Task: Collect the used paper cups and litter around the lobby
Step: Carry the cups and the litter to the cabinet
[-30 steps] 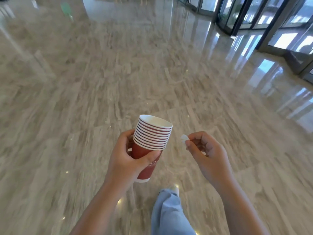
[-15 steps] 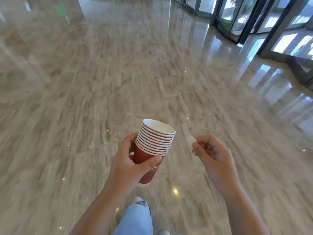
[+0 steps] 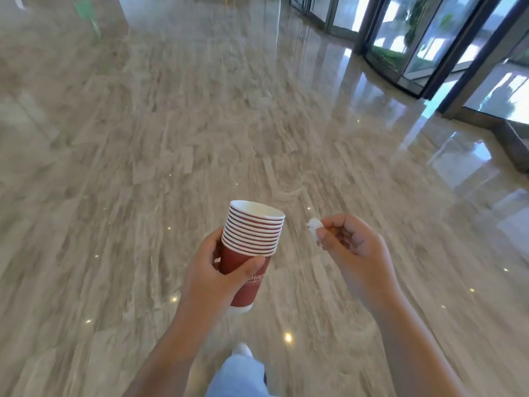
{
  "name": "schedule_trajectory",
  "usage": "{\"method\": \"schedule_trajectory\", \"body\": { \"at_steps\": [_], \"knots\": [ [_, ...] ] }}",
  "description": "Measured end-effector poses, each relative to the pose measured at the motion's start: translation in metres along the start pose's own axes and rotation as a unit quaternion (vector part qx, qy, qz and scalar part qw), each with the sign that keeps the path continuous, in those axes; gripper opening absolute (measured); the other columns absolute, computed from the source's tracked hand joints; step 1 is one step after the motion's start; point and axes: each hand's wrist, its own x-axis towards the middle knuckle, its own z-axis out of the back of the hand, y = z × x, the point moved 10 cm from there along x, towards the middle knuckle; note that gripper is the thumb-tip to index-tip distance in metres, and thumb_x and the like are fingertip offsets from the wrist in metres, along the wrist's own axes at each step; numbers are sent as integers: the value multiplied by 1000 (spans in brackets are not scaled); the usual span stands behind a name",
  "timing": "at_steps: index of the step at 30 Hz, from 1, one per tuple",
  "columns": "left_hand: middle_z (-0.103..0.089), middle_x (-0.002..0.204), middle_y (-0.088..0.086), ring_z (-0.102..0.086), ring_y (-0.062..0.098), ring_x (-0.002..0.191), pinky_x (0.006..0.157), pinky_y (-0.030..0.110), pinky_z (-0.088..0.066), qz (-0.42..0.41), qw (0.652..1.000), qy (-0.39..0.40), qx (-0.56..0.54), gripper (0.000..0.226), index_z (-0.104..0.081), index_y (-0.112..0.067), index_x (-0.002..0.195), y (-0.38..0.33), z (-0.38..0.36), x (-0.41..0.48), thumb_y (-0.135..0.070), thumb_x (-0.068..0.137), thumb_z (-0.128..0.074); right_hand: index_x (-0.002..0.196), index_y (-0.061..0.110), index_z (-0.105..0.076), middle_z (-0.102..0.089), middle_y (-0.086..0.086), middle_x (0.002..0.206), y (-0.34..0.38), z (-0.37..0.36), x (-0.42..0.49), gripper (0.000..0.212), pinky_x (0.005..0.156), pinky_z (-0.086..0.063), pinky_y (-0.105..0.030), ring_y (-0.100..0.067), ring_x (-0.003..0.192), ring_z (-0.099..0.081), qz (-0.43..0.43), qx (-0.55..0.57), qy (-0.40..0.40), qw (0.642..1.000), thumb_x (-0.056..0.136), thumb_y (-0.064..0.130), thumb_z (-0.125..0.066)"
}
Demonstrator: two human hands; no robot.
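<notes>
While left hand [image 3: 212, 272] grips cups [image 3: 252, 234], right hand [image 3: 353, 247] pinches scrap [image 3: 314, 224], floor [image 3: 200, 133] ahead

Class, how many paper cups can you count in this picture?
About 10, counted by rims: all nested in one red stack gripped by the left hand. The rims blur, so the count may be slightly off.

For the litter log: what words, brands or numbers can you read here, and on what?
"Hil": white print on the outer red cup of the cup stack in the left hand; rest hidden.
Smaller line below it: too blurred to read.
Green shape on the far floor: blurred, unreadable.
White scrap in the right hand: no print visible.
</notes>
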Motion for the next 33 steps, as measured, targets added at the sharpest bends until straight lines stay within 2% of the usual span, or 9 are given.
{"method": "schedule_trajectory", "body": {
  "at_steps": [3,6,11,16,20,24,29,33],
  "knots": [
    [-68,84,-16,-61,-7,74,58,5,-44,-12,1000,-9,8,54,-58,-36,101,-12,-2,68,-39,51,-78,80,36,-65,-64,13,70,-1,-11,63,14,67,-47,-27,-6,67,-56,6,1,7,1000,82,22,-64],
    [-68,87,-15,-62,-5,77,59,5,-44,-6,1000,2,3,59,-59,-29,106,-14,-17,121,-40,51,-78,78,36,-65,-63,12,68,-20,-11,115,23,66,-45,-28,-7,65,-55,-13,1,3,1000,83,13,-64],
    [-68,92,-23,-64,-1,82,61,10,-48,32,999,21,-13,61,-58,-35,103,0,-60,213,-42,47,-80,78,37,-65,-63,11,65,-59,7,210,27,57,-42,-16,-5,60,-53,-41,-5,-16,999,83,11,-63],
    [-67,93,-23,-64,-2,84,63,10,-47,23,999,23,-27,63,-57,-39,101,-17,-115,338,-51,42,-78,76,36,-65,-64,11,66,-84,34,339,29,63,-44,-26,-7,63,-55,-34,1,-26,999,82,8,-63],
    [-67,94,-20,-64,-1,85,66,12,-48,-12,1000,14,-19,67,-57,-34,107,-54,-153,440,-53,46,-77,76,37,-64,-64,14,65,-87,53,446,29,61,-43,-18,-2,60,-54,-25,-4,-12,1000,83,9,-63],
    [-67,94,-19,-64,1,85,65,12,-48,-25,1000,-1,-19,72,-57,-29,111,-72,-174,523,-52,46,-77,76,37,-65,-64,14,65,-87,56,538,23,65,-44,-23,-2,62,-54,-24,1,9,1000,82,14,-64],
    [-67,93,-23,-64,-3,82,60,8,-47,12,999,-20,-38,69,-57,-33,106,-56,-181,610,-52,43,-76,74,35,-65,-62,13,62,-100,29,635,29,60,-43,-16,-2,60,-53,-27,5,36,999,82,8,-63],
    [-67,93,-20,-65,-1,83,59,9,-48,28,999,-27,-38,66,-58,-37,105,-43,-169,699,-52,44,-77,73,36,-65,-62,13,63,-115,-4,724,29,64,-43,-26,-4,61,-53,-39,0,46,998,83,9,-63]
  ]
}}
